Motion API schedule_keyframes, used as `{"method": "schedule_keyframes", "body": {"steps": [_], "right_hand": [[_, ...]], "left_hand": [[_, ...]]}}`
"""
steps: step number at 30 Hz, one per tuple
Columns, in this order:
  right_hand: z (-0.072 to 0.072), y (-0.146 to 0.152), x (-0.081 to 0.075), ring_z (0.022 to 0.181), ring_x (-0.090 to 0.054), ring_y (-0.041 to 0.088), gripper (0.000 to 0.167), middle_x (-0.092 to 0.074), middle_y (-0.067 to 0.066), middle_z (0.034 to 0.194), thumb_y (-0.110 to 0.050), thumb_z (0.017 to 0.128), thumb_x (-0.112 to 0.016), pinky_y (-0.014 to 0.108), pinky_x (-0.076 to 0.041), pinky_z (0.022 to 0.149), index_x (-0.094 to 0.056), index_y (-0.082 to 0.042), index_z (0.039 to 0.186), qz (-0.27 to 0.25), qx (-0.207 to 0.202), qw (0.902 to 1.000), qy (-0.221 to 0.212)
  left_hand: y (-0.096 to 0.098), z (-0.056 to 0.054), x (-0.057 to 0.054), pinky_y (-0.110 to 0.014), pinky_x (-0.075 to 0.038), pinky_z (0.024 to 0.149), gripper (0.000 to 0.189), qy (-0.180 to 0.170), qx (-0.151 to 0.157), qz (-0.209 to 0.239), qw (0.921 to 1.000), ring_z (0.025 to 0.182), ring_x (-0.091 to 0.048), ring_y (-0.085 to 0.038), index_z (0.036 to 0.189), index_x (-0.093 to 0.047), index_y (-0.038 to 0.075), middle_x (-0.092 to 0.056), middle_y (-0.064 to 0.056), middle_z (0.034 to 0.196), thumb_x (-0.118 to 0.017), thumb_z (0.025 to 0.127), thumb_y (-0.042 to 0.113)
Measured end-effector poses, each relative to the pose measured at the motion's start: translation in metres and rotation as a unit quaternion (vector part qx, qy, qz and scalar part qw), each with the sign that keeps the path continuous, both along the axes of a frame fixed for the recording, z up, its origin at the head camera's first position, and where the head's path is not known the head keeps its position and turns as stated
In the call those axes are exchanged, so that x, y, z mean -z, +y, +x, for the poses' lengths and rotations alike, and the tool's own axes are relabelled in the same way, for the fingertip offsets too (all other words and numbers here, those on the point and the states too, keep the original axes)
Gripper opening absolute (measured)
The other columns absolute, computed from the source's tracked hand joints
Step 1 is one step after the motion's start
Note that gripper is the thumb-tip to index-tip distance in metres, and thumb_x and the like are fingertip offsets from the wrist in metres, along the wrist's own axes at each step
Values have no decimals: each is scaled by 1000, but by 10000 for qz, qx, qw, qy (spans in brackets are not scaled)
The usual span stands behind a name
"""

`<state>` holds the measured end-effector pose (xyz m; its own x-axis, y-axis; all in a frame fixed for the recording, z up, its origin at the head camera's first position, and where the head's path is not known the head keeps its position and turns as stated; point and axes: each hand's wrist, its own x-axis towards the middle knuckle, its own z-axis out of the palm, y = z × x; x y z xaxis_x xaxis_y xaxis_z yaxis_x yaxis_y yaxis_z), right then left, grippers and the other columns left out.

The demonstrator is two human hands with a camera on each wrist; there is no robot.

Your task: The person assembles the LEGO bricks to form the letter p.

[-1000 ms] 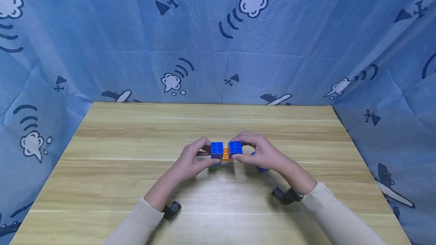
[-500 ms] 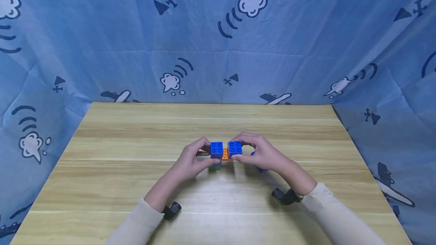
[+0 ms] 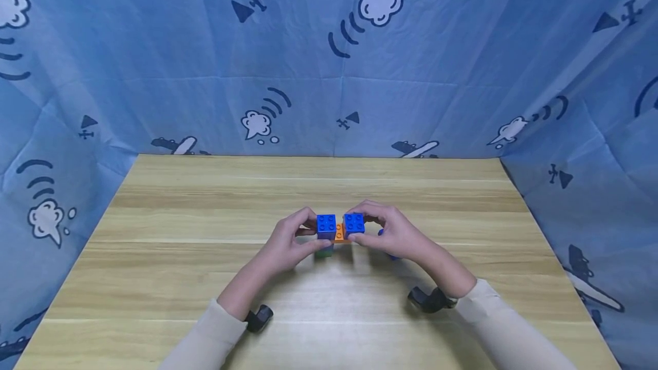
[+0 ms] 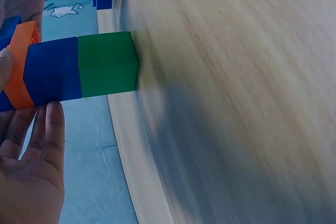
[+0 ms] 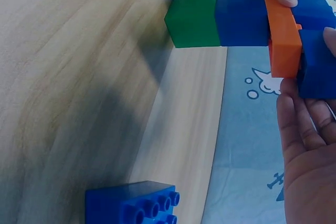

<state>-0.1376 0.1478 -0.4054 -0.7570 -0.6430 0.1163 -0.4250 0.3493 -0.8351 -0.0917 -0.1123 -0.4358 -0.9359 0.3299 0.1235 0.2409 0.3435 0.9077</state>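
Note:
Mid-table in the head view stands a small tower of toy building blocks. The left wrist view shows its green block (image 4: 107,64) at the bottom, a blue block (image 4: 54,70) above it and a flat orange brick (image 5: 283,38) across that, overhanging to the right. On the orange brick's left end sits a blue block (image 3: 326,226); my left hand (image 3: 288,241) grips the tower there, thumb at the front. My right hand (image 3: 388,230) pinches another blue block (image 3: 354,222) over the right end, fingers behind and thumb in front. In the right wrist view that block looks slightly tilted against the orange brick.
Under my right hand a longer blue block (image 5: 118,203) lies on the wooden table (image 3: 205,198), mostly hidden in the head view. Blue printed cloth (image 3: 308,44) hangs behind and at the sides. Black wrist cameras (image 3: 259,318) sit on both wrists.

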Motion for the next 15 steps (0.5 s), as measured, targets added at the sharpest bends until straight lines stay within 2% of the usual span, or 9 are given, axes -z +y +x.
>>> {"method": "schedule_keyframes", "body": {"steps": [7, 12, 15], "right_hand": [[1, 0, 0, 101, -68, 11, 34, -73, 5, 114, -11, 90, -83, 38, -63, 98, -71, -7, 122, -33, 27, 10000, 51], [3, 4, 1, 110, -68, 15, 41, -72, 6, 126, -15, 92, -82, 43, -61, 103, -68, -8, 130, -78, 40, 10000, 31], [3, 8, 2, 117, -66, 15, 40, -69, 10, 132, -14, 95, -77, 48, -59, 106, -66, -8, 134, -210, 27, 9998, -23]], "left_hand": [[0, 0, 0, -42, -63, 100, 27, 63, 21, -20, 10000, 110, -73, -28, 109, -60, 9, -73, -10, 114, -80, 94, 17], [1, 0, 0, -38, -63, 100, 28, -49, -55, -38, 10000, 110, -73, -25, 108, -60, 10, -73, -8, 114, -82, 92, 15], [0, 1, 0, -39, -63, 101, 28, -112, -77, -34, 9999, 110, -73, -24, 108, -60, 11, -73, -8, 115, -82, 92, 15]]}}
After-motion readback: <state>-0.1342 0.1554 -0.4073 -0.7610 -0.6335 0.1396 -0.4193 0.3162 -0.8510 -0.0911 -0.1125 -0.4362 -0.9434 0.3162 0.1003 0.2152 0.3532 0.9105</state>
